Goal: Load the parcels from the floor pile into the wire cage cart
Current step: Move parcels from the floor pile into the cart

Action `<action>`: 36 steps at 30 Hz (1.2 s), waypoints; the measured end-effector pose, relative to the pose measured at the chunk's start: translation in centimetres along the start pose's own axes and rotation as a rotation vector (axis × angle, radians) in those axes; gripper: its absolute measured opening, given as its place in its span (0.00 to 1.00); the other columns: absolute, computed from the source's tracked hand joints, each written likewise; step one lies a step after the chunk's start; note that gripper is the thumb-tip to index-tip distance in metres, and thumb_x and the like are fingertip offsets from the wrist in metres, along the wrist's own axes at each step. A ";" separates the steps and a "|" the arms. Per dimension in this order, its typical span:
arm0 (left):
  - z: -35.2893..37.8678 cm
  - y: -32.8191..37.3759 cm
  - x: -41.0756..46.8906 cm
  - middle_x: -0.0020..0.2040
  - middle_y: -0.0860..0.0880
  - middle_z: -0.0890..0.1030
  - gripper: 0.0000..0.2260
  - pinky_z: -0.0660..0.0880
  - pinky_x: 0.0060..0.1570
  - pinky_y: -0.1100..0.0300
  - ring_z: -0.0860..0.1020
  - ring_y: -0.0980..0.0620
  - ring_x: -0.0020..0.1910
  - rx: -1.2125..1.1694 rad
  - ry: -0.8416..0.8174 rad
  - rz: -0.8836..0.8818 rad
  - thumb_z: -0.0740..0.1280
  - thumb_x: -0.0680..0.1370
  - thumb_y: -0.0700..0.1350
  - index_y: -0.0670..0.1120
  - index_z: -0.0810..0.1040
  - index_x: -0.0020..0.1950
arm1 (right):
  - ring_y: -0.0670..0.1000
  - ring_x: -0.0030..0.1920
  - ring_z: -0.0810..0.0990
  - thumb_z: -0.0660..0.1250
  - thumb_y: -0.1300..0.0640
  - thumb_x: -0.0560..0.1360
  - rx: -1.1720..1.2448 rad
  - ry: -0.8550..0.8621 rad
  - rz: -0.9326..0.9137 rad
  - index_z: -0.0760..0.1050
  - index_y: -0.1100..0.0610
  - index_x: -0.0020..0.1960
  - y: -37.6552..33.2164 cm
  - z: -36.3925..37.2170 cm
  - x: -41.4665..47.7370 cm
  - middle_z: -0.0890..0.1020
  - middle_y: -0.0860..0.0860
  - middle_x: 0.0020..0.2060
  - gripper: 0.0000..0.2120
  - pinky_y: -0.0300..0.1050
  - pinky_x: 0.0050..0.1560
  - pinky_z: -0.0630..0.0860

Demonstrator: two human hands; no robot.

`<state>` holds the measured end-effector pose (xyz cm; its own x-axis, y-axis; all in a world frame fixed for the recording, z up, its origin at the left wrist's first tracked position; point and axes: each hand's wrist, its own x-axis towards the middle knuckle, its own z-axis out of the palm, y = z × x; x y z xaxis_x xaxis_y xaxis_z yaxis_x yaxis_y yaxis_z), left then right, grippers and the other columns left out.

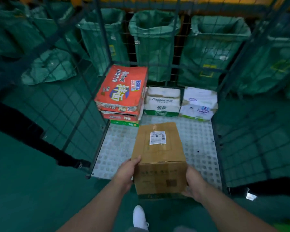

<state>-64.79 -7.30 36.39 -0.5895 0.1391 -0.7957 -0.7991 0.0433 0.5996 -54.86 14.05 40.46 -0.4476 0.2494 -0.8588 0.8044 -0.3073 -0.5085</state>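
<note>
While the brown parcel (159,158) is clasped between the left hand (126,173) and the right hand (195,185), fingers (136,160) wrapped round its sides, it is held above the front edge of the cart floor (199,148). Were it released here, it could be tipped outward by its overhang.

Both my bare forearms reached forward and slightly inward, my left hand (126,173) set against the near left side of the box (158,148) and my right hand (195,185) lower down on its near right side. My left thumb hooked over the top edge while the palm pressed the side, and my right fingers curled round the bottom corner, their tips hidden. My white shoe (139,216) showed between my arms.
</note>
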 end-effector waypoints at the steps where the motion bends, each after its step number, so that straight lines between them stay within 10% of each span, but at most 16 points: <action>1: 0.5 0.8 1.0 0.57 0.48 0.85 0.13 0.76 0.62 0.44 0.80 0.47 0.58 0.008 -0.007 -0.013 0.70 0.80 0.54 0.49 0.83 0.60 | 0.51 0.39 0.85 0.55 0.47 0.86 0.057 -0.005 -0.011 0.82 0.52 0.49 -0.9 -0.1 0.4 0.88 0.53 0.44 0.18 0.43 0.32 0.78; 9: 6.8 5.5 9.5 0.59 0.50 0.85 0.24 0.77 0.62 0.47 0.81 0.48 0.59 0.223 0.021 -0.073 0.73 0.74 0.63 0.51 0.79 0.65 | 0.63 0.59 0.83 0.63 0.26 0.74 0.382 -0.110 0.152 0.77 0.48 0.67 -5.5 -2.1 13.2 0.86 0.58 0.57 0.33 0.72 0.58 0.78; 14: 9.7 7.5 16.8 0.61 0.55 0.81 0.21 0.75 0.50 0.57 0.80 0.55 0.52 0.300 0.051 -0.137 0.67 0.81 0.58 0.52 0.74 0.72 | 0.57 0.54 0.85 0.65 0.40 0.81 0.402 -0.108 0.174 0.81 0.49 0.61 -7.9 -2.7 21.1 0.88 0.52 0.51 0.16 0.62 0.54 0.83; 19: 11.8 8.4 25.8 0.62 0.47 0.80 0.12 0.80 0.52 0.36 0.82 0.40 0.56 0.364 -0.051 -0.411 0.59 0.86 0.55 0.60 0.68 0.70 | 0.53 0.63 0.81 0.65 0.46 0.83 0.349 -0.006 0.145 0.72 0.44 0.73 -6.7 -3.4 33.0 0.80 0.47 0.67 0.19 0.52 0.59 0.82; 23: 11.4 7.4 34.5 0.54 0.40 0.85 0.12 0.82 0.47 0.42 0.86 0.37 0.48 0.373 -0.042 -0.422 0.57 0.87 0.47 0.57 0.69 0.70 | 0.51 0.60 0.82 0.64 0.54 0.84 0.279 0.021 0.127 0.74 0.49 0.72 -7.2 -2.8 40.8 0.81 0.50 0.64 0.17 0.48 0.59 0.81; 29: 11.3 6.2 48.0 0.53 0.41 0.82 0.15 0.78 0.45 0.51 0.81 0.43 0.47 0.328 0.082 -0.281 0.52 0.88 0.44 0.56 0.65 0.74 | 0.46 0.56 0.80 0.65 0.54 0.84 0.093 0.122 0.003 0.71 0.44 0.75 -8.6 0.6 51.7 0.80 0.47 0.65 0.21 0.50 0.63 0.79; 33: 10.3 6.3 54.1 0.62 0.37 0.79 0.18 0.77 0.53 0.48 0.82 0.42 0.52 0.221 0.143 -0.244 0.54 0.88 0.45 0.58 0.62 0.77 | 0.38 0.39 0.76 0.61 0.53 0.85 -0.041 0.120 -0.065 0.70 0.42 0.75 -10.4 3.1 57.9 0.82 0.44 0.53 0.19 0.36 0.39 0.78; 36: 9.4 6.2 57.3 0.56 0.40 0.81 0.11 0.77 0.51 0.48 0.81 0.44 0.49 0.193 0.174 -0.275 0.54 0.87 0.43 0.55 0.67 0.68 | 0.52 0.52 0.83 0.57 0.48 0.86 -0.085 0.074 -0.001 0.63 0.33 0.76 -11.8 4.9 61.0 0.77 0.43 0.60 0.20 0.49 0.48 0.84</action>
<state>-102.39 10.24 -4.63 -0.3808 -0.0735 -0.9217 -0.9032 0.2431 0.3537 -93.57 28.37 -6.21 -0.4211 0.3177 -0.8496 0.8354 -0.2290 -0.4997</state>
